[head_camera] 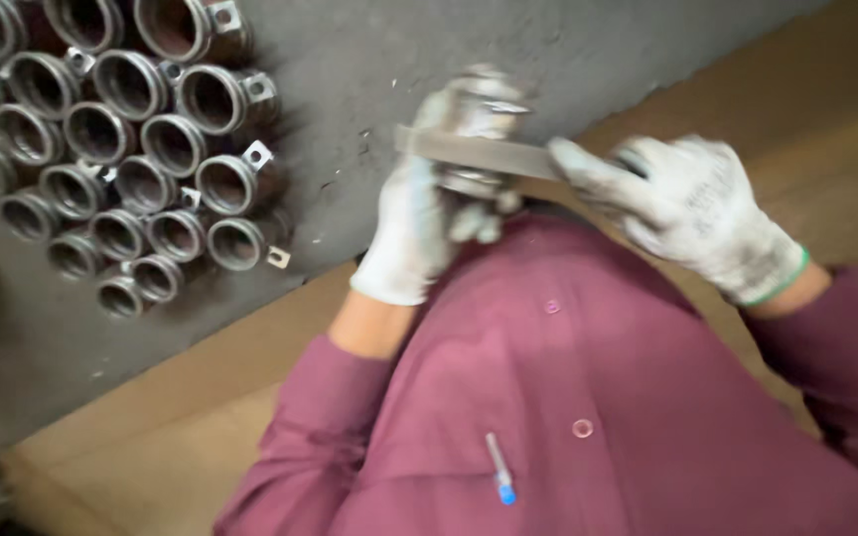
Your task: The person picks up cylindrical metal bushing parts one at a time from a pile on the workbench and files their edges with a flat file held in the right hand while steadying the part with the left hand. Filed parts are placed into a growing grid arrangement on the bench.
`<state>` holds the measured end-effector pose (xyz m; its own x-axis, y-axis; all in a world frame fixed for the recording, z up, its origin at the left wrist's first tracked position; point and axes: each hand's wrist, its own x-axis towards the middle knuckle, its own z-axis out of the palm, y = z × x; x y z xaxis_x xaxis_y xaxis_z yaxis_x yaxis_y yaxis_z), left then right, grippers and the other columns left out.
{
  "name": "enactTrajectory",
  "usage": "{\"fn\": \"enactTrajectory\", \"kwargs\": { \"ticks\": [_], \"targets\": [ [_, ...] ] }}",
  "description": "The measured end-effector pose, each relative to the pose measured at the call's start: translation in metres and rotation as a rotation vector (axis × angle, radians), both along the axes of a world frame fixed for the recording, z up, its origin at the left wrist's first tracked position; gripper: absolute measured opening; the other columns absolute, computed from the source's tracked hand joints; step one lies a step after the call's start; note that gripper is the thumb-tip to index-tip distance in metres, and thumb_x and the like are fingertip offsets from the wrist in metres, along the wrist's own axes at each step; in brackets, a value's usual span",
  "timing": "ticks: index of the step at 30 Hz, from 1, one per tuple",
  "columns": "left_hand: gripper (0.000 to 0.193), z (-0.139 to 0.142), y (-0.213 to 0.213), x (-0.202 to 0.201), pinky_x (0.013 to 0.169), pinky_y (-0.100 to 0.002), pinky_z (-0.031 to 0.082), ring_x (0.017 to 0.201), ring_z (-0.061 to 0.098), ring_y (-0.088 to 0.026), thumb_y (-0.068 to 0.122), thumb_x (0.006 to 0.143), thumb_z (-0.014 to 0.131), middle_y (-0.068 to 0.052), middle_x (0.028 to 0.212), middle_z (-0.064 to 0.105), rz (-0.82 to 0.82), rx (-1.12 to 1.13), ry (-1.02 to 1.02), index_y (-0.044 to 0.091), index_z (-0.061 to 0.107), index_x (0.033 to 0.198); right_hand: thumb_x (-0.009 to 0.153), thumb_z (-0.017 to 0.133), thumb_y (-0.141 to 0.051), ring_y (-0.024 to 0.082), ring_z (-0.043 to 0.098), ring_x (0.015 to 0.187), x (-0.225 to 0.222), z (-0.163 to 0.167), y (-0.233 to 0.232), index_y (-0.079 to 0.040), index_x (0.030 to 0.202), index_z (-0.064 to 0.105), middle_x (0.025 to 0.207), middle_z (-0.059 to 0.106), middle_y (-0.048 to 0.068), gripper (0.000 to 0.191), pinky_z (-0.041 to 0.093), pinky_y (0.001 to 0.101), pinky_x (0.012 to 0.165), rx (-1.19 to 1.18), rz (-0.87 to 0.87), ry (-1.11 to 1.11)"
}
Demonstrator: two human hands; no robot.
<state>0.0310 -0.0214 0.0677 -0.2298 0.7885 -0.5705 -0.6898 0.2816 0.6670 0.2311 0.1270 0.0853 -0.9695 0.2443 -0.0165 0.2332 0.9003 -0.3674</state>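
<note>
Above the maroon shirt, a blurred metal ring fitting was gripped in the gloved left hand. A flat metal file was laid across the fitting, its end clasped by the gloved right hand. Similar ring fittings were clustered on the grey surface nearby.

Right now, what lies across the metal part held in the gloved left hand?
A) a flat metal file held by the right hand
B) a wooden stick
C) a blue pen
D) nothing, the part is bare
A: the left hand grips a round metal part, and a flat grey file lies across it, its far end held in the gloved right hand.
</note>
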Motion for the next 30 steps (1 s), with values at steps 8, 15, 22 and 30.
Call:
{"fn": "enactTrajectory", "kwargs": {
  "ticks": [8, 15, 22, 30],
  "targets": [
    [0.067, -0.042, -0.012, -0.035, 0.042, -0.035, 0.051, 0.039, 0.051, -0.017, 0.061, 0.101, 0.046, -0.018, 0.067, 0.068, 0.19, -0.142, -0.123, -0.002, 0.064, 0.115, 0.102, 0.064, -0.001, 0.002, 0.048, 0.068, 0.072, -0.068, -0.015, -0.008, 0.157, 0.053, 0.086, 0.057, -0.004, 0.057, 0.042, 0.0192, 0.058, -0.971, -0.606, 0.067],
    [0.05, -0.06, -0.01, -0.036, 0.045, -0.036, 0.049, 0.044, 0.056, -0.023, 0.052, 0.104, 0.052, -0.018, 0.071, 0.066, 0.219, -0.101, -0.342, 0.005, 0.056, 0.12, 0.098, 0.055, 0.006, 0.013, 0.056, 0.069, 0.023, -0.077, -0.017, -0.005, 0.152, 0.055, 0.091, 0.061, 0.005, 0.055, 0.05, 0.0255, 0.062, -0.813, -0.174, 0.164],
    [0.055, -0.058, -0.012, -0.01, 0.044, -0.033, 0.049, 0.049, 0.055, -0.018, 0.05, 0.107, 0.042, -0.018, 0.079, 0.066, 0.235, -0.078, -0.223, 0.0, 0.056, 0.125, 0.097, 0.064, -0.008, 0.032, 0.064, 0.076, -0.062, -0.053, -0.006, -0.007, 0.142, 0.061, 0.092, 0.063, 0.014, 0.045, 0.052, 0.0419, 0.069, -0.479, 0.029, 0.278],
    [0.057, -0.034, -0.008, -0.011, 0.044, -0.03, 0.05, 0.049, 0.055, -0.015, 0.043, 0.112, 0.046, -0.015, 0.079, 0.065, 0.192, -0.06, -0.007, -0.008, 0.052, 0.138, 0.102, 0.064, -0.005, 0.029, 0.065, 0.079, -0.044, -0.037, -0.014, -0.007, 0.143, 0.061, 0.095, 0.063, 0.014, 0.041, 0.055, 0.0385, 0.072, -0.549, -0.018, 0.251]
  ]
}}
